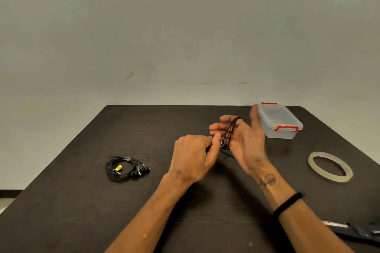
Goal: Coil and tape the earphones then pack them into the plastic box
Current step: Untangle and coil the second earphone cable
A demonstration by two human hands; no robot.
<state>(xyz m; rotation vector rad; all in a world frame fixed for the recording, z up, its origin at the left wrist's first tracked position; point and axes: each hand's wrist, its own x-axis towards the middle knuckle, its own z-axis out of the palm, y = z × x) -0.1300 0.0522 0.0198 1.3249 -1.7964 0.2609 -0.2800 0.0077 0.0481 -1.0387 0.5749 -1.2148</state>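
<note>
Head view: right hand [244, 135] spread, palm up, serving as spool; earphones [230, 131] looped round its fingers. Left hand [193, 156] pinches cable end beside palm, feeding next turn. Tape roll [330, 166] right of right hand, plastic box [280, 122] lidded just beyond, on worktop [82, 201].

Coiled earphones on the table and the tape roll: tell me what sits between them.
In the head view, the left hand and right hand, winding a black cable, lie between the coiled earphones and tape roll.

black earphones [230, 133], clear plastic box [280, 122] with red clasps [286, 128], dark brown table [82, 201]
</note>
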